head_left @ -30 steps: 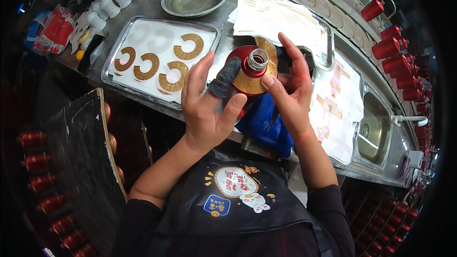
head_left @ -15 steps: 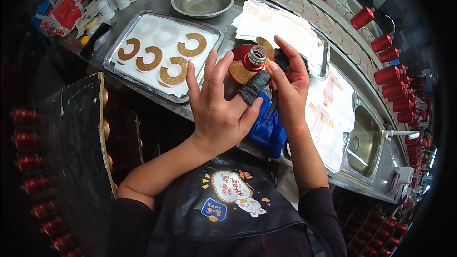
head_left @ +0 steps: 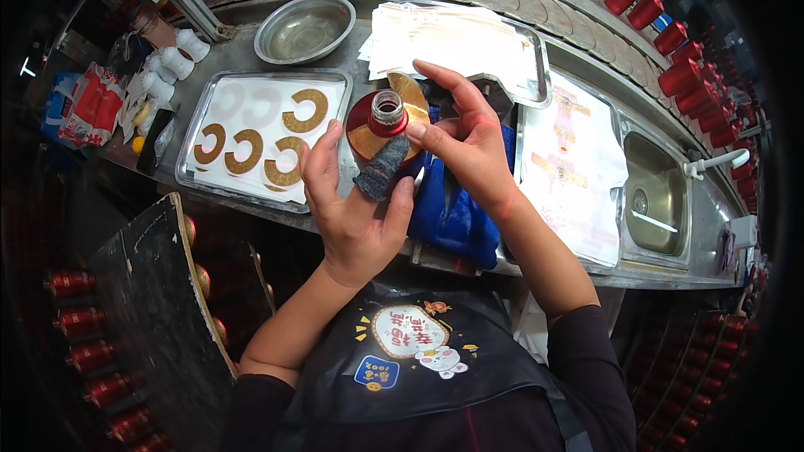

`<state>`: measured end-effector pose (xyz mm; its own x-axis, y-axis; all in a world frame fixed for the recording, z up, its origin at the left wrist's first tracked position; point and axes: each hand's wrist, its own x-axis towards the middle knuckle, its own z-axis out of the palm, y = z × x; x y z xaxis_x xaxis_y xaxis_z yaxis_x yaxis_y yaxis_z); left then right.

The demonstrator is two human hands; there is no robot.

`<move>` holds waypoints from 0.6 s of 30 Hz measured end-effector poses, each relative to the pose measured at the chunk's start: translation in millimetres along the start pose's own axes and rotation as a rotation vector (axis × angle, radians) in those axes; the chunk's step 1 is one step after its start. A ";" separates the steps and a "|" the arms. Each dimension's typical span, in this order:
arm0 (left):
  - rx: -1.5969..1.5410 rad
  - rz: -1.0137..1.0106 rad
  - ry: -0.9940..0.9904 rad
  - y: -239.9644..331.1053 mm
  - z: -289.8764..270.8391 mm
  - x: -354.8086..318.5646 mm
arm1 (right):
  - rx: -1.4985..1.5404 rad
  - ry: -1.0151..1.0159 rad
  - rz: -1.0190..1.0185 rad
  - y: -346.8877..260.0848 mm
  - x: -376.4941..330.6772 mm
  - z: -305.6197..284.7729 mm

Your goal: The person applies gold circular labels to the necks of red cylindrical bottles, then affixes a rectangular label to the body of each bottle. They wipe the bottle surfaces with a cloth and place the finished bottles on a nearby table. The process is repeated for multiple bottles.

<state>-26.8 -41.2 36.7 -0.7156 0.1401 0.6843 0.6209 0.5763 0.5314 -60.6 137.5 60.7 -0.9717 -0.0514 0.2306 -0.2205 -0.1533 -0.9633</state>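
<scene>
A red bottle with a clear threaded glass mouth stands between my hands, tipped slightly. A curved gold decal lies round its shoulder, one end lifting beyond the far edge. My left hand is at the near left of the bottle, fingers spread. A grey knitted finger sleeve covers its index finger, which presses the shoulder. From the right, my right hand rests its thumb tip on the decal beside the neck. Its index finger stretches past the decal's raised end; the other fingers are partly bent. The bottle's lower part is hidden.
Several gold C-shaped decals lie on white paper in a metal tray. Behind are a metal bowl and paper sheets. A blue cloth lies near the front edge. At right is a sink; red bottles line a conveyor.
The whole view has shifted, so the bottle and hands sit farther left. My left index finger stays on the shoulder and my right thumb stays beside the neck.
</scene>
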 end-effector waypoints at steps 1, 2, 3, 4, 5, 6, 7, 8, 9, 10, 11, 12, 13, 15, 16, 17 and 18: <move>0.041 0.009 -0.025 1.5 -1.3 2.9 | 0.054 -0.013 -0.017 0.7 0.4 0.6; 0.081 0.017 -0.049 3.7 -2.9 6.1 | 0.028 0.005 -0.015 1.6 0.9 1.1; 0.123 0.026 -0.067 6.8 -3.7 9.7 | 0.011 0.005 -0.025 2.1 1.6 1.1; 0.171 0.031 -0.101 9.7 -3.7 13.2 | -0.007 0.004 -0.034 3.0 2.5 1.6; 0.222 0.033 -0.131 12.7 -2.8 16.4 | -0.011 0.016 -0.041 3.4 3.2 1.4; 0.261 0.016 -0.148 14.6 -1.5 18.8 | 0.039 0.002 -0.034 3.9 3.6 1.4; 0.274 0.030 -0.148 15.9 0.0 20.5 | 0.105 0.004 -0.024 3.8 4.1 1.1; 0.274 0.027 -0.137 16.2 0.7 20.9 | 0.169 0.003 -0.007 3.6 4.5 0.6; 0.288 0.002 -0.169 15.5 1.9 20.5 | 0.157 -0.010 -0.038 3.3 5.1 0.0; 0.187 0.009 -0.115 14.0 2.5 19.2 | 0.141 -0.023 -0.061 2.7 6.0 -1.1; 0.039 0.045 -0.032 11.6 1.3 16.9 | 0.123 -0.032 -0.085 2.1 7.2 -2.4; -0.146 0.015 0.047 9.7 2.3 14.6 | 0.116 -0.029 -0.065 1.5 9.1 -3.7; -0.219 0.024 0.097 7.5 1.6 11.5 | 0.109 -0.026 -0.041 0.7 10.9 -5.0; -0.132 -0.092 0.147 4.0 4.5 7.8 | -0.042 -0.068 0.004 -0.2 15.3 -7.0; -0.189 -0.179 0.113 1.1 9.1 9.5 | 0.013 -0.073 0.026 -0.3 17.2 -7.2; -0.171 -0.277 0.051 -1.4 10.9 11.8 | 0.099 -0.102 0.011 -0.9 19.1 -7.6; -0.145 -0.315 -0.039 -4.0 12.8 16.1 | 0.127 -0.106 0.006 -1.3 20.2 -7.3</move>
<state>-44.8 -30.9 39.2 -0.8893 0.0061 0.4572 0.4048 0.4757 0.7809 -80.6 143.9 65.5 -0.9570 -0.1552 0.2450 -0.1962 -0.2756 -0.9410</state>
